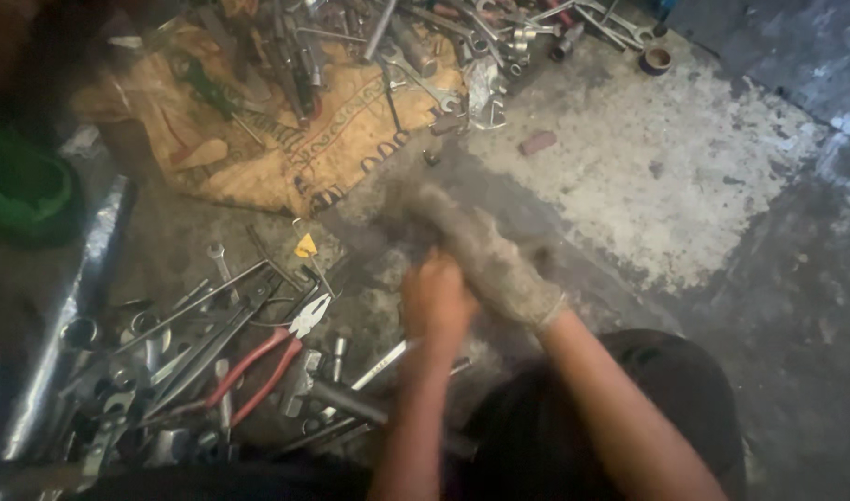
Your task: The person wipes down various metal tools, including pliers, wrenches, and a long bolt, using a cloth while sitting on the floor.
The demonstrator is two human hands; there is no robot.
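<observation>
Right hand wears grimy grey knit glove (blurred), grip unclear; bare left hand pinches its cuff.

The glove on the right hand is a dirty grey-beige knit with a paler cuff, while the left hand is bare. Left of the glove, the pliers have red handles and a pale steel head. Beyond the glove, the sack is tan-orange with dark printed lines and curls. The spanners on the sack are dull silver-grey. Far left of the sack, a tub is bright green. The floor right of the glove is patchy whitish grey, ringed by dark grey stains. The trousers below the glove are black
</observation>
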